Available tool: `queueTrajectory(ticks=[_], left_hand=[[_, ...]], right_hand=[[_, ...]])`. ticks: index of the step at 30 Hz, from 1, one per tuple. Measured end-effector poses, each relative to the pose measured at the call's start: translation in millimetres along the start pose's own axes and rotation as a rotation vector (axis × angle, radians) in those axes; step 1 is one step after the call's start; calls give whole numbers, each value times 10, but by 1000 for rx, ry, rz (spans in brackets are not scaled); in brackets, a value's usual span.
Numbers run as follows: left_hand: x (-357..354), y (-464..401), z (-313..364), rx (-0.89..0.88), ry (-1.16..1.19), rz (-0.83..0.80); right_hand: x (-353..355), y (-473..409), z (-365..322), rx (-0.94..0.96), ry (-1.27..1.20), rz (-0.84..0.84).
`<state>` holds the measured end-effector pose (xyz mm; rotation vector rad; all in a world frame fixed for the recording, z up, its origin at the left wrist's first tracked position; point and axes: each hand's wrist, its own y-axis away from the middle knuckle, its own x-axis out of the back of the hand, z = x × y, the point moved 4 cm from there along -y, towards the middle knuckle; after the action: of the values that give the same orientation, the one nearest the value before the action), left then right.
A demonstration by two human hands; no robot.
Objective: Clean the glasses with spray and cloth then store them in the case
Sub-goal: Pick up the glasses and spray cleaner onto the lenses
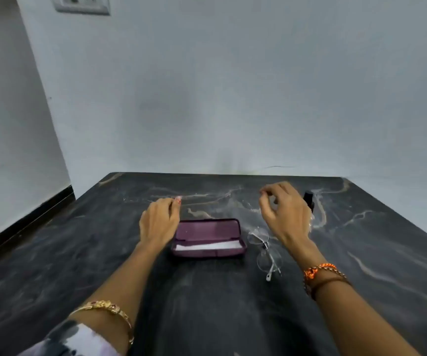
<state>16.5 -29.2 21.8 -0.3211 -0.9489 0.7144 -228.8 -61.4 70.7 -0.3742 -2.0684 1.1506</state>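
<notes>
A purple glasses case lies open at the middle of the dark marble table, with a white cloth lying in its lower half. Thin-rimmed round glasses lie on the table just right of the case. A small spray bottle with a black cap stands behind my right hand, partly hidden by it. My left hand hovers at the left end of the case, fingers loosely curled, holding nothing. My right hand hovers above the glasses with loosely curled fingers and holds nothing.
The table's far edge meets a white wall. Its left edge drops to the floor beside a black skirting board. An electric socket plate sits high on the wall at the upper left.
</notes>
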Motion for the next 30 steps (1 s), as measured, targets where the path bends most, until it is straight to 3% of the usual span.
queueTrajectory(ticks=[3, 9, 16, 21, 27, 30], left_hand=[[9, 197, -117, 85, 63, 50], [-86, 330, -219, 49, 147, 57], [-176, 275, -432, 261, 330, 13], [-155, 294, -406, 221, 317, -16], [-226, 261, -468, 226, 342, -40], [-228, 250, -475, 255, 406, -50]], right_hand=[[51, 229, 4, 11, 14, -31], [69, 653, 208, -123, 69, -107], [87, 755, 271, -204, 77, -64], [119, 764, 332, -405, 101, -263], [167, 785, 297, -397, 55, -361], [120, 784, 349, -403, 39, -506]])
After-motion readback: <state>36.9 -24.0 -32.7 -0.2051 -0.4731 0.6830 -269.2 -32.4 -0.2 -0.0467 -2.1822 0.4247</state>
